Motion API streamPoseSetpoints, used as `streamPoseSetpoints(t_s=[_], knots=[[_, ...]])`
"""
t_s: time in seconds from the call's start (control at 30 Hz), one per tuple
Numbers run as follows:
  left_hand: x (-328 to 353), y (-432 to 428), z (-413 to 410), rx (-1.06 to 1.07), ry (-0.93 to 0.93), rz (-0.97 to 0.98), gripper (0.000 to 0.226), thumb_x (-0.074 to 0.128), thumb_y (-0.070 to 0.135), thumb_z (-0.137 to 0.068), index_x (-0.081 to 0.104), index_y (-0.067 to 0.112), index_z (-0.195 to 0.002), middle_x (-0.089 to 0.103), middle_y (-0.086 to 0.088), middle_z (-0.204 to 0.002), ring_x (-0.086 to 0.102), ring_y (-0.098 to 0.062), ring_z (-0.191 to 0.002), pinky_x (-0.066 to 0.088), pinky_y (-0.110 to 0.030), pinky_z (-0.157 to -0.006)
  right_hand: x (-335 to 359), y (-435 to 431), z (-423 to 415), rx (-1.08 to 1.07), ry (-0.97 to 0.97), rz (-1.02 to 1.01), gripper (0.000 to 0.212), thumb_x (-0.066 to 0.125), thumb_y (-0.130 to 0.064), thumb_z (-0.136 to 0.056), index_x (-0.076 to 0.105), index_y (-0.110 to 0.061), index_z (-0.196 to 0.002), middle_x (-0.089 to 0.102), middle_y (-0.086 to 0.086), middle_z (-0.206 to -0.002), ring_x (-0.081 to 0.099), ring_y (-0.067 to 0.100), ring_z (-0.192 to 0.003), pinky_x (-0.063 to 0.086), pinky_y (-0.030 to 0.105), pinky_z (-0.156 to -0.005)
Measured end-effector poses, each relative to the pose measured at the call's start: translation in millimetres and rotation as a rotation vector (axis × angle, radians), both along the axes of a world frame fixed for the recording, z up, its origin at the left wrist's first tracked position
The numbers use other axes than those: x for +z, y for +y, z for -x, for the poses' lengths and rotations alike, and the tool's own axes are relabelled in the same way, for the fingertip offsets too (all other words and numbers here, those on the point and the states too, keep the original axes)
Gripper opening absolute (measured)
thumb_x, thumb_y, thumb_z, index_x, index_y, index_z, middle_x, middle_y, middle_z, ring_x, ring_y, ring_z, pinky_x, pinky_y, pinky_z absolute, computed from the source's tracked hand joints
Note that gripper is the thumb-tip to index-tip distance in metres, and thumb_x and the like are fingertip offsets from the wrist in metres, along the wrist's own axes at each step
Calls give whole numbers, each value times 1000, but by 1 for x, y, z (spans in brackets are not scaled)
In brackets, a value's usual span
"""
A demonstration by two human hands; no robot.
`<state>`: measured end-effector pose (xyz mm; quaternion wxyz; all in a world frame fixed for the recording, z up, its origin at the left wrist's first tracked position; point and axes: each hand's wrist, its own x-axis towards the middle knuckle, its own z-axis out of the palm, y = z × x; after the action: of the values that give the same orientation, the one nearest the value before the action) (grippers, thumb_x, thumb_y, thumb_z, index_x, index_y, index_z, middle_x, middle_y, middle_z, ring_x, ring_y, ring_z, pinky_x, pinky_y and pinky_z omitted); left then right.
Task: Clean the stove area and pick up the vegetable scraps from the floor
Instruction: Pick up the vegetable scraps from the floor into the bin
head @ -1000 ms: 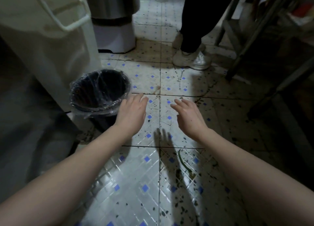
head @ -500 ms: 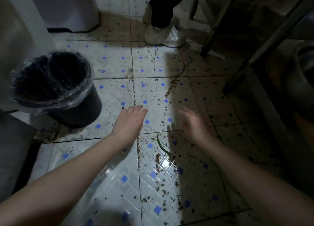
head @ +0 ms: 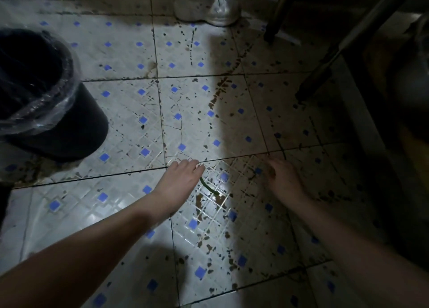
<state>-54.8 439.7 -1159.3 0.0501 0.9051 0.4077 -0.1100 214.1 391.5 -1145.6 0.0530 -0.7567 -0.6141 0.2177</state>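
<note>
A thin green vegetable scrap (head: 209,188) lies curved on the stained tiled floor (head: 125,113). The left hand (head: 180,180) reaches down just left of the scrap, fingers (head: 193,163) fairly straight, holding nothing, tips by its upper end. The right hand (head: 282,182), shadowed right of the scrap, is loosely spread and empty. A lined black bin (head: 53,126) stands well left of the scrap

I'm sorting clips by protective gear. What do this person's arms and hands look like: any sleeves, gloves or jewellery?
The left forearm and right forearm are bare to the frame edge, no sleeves in view. The left hand and right hand wear no gloves; no watch, ring or bracelet shows. The right side is in shadow, so small details there are unclear.
</note>
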Motion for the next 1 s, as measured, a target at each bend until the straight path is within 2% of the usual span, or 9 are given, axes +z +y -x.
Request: streamPoseSetpoints(t_s=[0.2, 0.37, 0.53, 0.6, 0.7, 0.77, 0.87, 0.93, 1.0], knots=[[-14, -6, -15, -79, -34, 31, 66, 55, -3, -82, 31, 18, -140, 34, -7, -146, 38, -26, -129, 34, -36, -102, -14, -4, 0, -21, -32, -5, 36, 48, -8, -93, 56, -10, -128, 53, 8, -136, 43, 24, -128, 34, 35, -109], [-21, -6, -17, -130, -45, 34, 54, 51, -6, -81, 43, 18, -129, 43, -5, -133, 41, -23, -120, 36, -34, -98, -25, -2, 7, 14, 42, 21, 38, 51, -4, -90, 57, -9, -127, 53, 9, -135, 48, 24, -125, 35, 32, -108], [-24, -2, -18, -139, -44, 38, 47, 50, -6, -81, 45, 17, -122, 45, -4, -124, 42, -22, -113, 35, -32, -94, -35, 0, 12, 16, 30, 134, 43, 49, -12, -93, 48, -13, -135, 39, 9, -148, 32, 24, -137, 22, 34, -115], [-24, -1, -16, -122, -44, 28, 47, 51, -6, -81, 44, 16, -122, 45, -4, -126, 41, -22, -115, 36, -32, -96, -36, 2, 13, -14, 51, 102, 38, 51, -11, -92, 54, -11, -130, 45, 10, -143, 36, 26, -133, 26, 34, -113], [-22, 2, -9, -77, -48, 5, 49, 53, -5, -82, 41, 16, -125, 42, -5, -130, 40, -21, -118, 35, -32, -99, -37, 4, 13, -16, 59, 51, 17, 54, -10, -90, 66, -9, -101, 59, 10, -122, 49, 28, -118, 38, 38, -102], [-20, 6, -3, -49, -35, -9, 49, 54, -5, -81, 40, 17, -123, 42, -4, -128, 41, -21, -115, 36, -32, -97, -39, 5, 13, 0, 42, 86, 11, 54, -11, -90, 65, -10, -90, 57, 10, -126, 47, 28, -122, 37, 41, -104], [-15, 10, 7, 12, -22, -30, 49, 56, -2, -81, 39, 19, -123, 43, -2, -124, 43, -20, -111, 37, -30, -95, -40, 6, 15, 8, -8, 91, 14, 50, -11, -92, 63, -8, -96, 50, 11, -135, 41, 27, -126, 33, 40, -108], [-13, 13, 16, 64, -33, -45, 49, 57, -1, -82, 40, 20, -122, 45, -1, -123, 43, -19, -110, 37, -30, -96, -39, 7, 16, 26, -45, 97, 15, 47, -11, -94, 60, -8, -100, 51, 11, -131, 43, 28, -122, 35, 38, -103], [-10, 15, 24, 97, -33, -59, 46, 57, 1, -83, 40, 20, -122, 46, -1, -122, 44, -20, -109, 37, -31, -94, -35, 9, 20, 51, -62, 99, 11, 46, -10, -93, 57, -10, -95, 54, 10, -120, 47, 29, -113, 37, 37, -96]])
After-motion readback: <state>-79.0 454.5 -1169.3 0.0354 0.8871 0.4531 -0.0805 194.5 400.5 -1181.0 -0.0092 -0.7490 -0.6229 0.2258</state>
